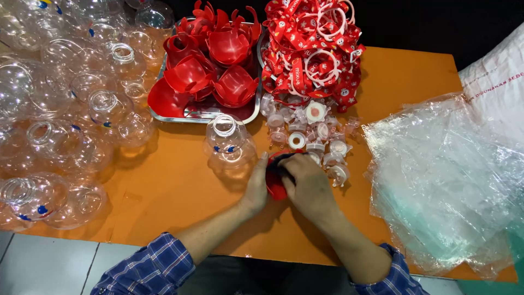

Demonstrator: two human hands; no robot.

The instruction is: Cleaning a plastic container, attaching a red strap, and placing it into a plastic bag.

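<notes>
Head view, the only one I have, looks straight down on an orange tabletop (180,186). My left hand (255,188) and right hand (308,183) meet near the table's middle, both closed around a small red plastic petal-shaped piece (275,188). The right fingers curl over its top and the left fingers press its side. Something dark sits under the right fingertips, but I can't tell what it is.

Just beyond the hands stands a clear round plastic bottle (229,143), upright, mouth up. Right of it lies a scatter of small clear plastic caps (314,139). Behind are a metal tray (188,113) of red plastic petal cups (229,46) and a heap of red printed ribbons with white rings (311,49). Clear round bottles (60,109) crowd the left, and crumpled clear plastic bags (442,175) lie at right.
</notes>
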